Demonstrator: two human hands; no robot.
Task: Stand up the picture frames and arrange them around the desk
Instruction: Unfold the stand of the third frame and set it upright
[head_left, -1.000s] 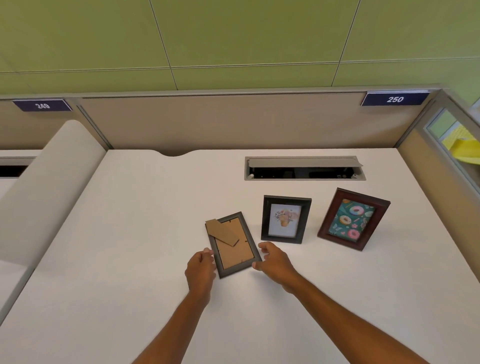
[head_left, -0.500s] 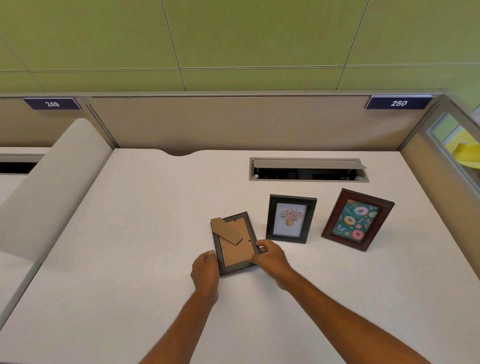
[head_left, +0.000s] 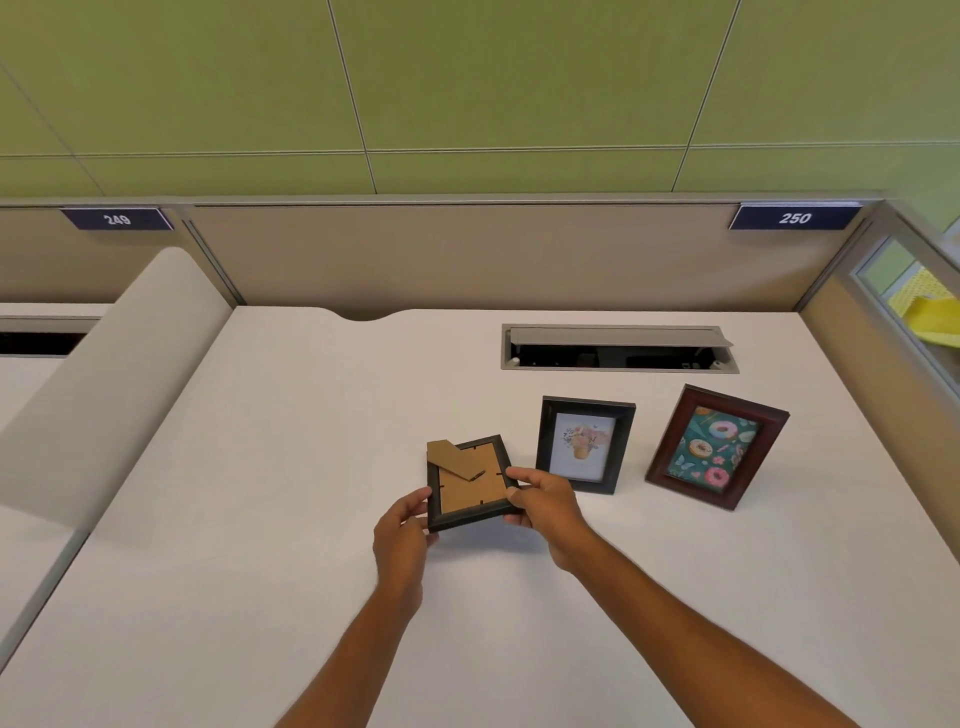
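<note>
1. Small black-edged picture frame w/ brown cardboard back (head_left: 470, 486) sits between both hands, back side up toward the camera, just left of the 2 frames already standing. It looks raised off the white tabletop (head_left: 260, 493) at its near edge; can't tell whether the far edge touches.
2. Left hand (head_left: 402, 535): fingers curled, thumb and fingertips pinching the frame's near-left corner. Closed on the frame, nothing else in it.
3. Right hand (head_left: 545, 506): thumb on top of the right edge, fingers wrapped under at the near-right corner. Also closed on the frame.
4. Key relation: frame's long axis runs away from the person, tipped a bit to the right at the far end. Brown cardboard easel leg (head_left: 454, 460) lies across the far-left part of the back, its free tip pointing toward the middle-right, close to the right thumb.
5. Judgement: right hand is nearer the leg's tip, so it's prob the one to swing the leg out while the left hand holds the frame. The frame then needs turning so the picture side faces the person.
6. Standing already: black frame w/ flower print (head_left: 584, 444) and, to its right, dark red-brown wooden frame w/ doughnut print (head_left: 717, 447), both upright and apart from each other.
7. Open tabletop lies to the left, so a spot there is likely.
</note>
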